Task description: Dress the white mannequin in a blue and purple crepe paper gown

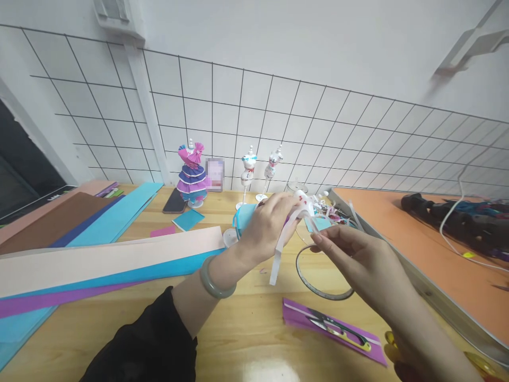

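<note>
My left hand (267, 225), a pale bangle on its wrist, is closed around a small white dress form (304, 202) with red marks, tipped on its side. Light-blue paper (245, 217) wraps the form's lower end, left of the hand. Between thumb and fingertips my right hand (353, 252) pinches one end of a narrow white strip (279, 252), which arches over the form and hangs down beside the left hand. A thin grey ring (324, 294) sits below the right fingertips; whether they touch it I cannot tell. Scissors (338, 330) lie on a purple paper piece (292, 313) nearer me.
Long sheets of coloured crepe paper (119, 254) cover the table's left. Behind stand a dress form in a ruffled paper dress (193, 178), two bare-stemmed dress forms (248, 170) and a phone (175, 201). Scraps (330, 212) lie right, beside an orange surface (374, 223). A wire grid lines the wall.
</note>
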The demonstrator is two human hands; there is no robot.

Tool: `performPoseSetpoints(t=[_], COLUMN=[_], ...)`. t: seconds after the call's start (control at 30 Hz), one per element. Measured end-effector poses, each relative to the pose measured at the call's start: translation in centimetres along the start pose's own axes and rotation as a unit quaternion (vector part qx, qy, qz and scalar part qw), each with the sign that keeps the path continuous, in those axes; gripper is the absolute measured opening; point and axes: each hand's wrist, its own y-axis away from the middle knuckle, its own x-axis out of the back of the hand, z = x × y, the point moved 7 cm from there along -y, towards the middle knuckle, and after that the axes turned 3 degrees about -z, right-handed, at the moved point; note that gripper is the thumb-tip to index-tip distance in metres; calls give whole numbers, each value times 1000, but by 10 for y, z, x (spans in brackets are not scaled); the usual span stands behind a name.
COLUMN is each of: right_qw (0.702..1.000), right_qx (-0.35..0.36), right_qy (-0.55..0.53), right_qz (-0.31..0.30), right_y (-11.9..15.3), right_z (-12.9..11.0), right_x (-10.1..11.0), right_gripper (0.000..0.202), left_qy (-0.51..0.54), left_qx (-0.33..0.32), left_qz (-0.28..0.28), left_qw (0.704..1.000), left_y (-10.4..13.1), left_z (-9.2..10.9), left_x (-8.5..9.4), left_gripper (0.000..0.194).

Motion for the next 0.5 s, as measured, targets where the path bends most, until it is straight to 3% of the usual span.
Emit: performPoseSetpoints(t=[0.2, 0.5], right_qw=[999, 998], right_qx=[8, -6], right_qy=[-31, -66], right_qz=[-1, -8], right_y=[-1, -11], right_z=[1, 5], right_x=[4, 6], right_gripper=[37, 38], left_qy=[41, 155], left_qx=[6, 82], left_qz=[8, -13], left_qw=[999, 984], left_y=[-2, -1], left_z=[3, -2], left_x=[5, 2], left_gripper=[19, 26])
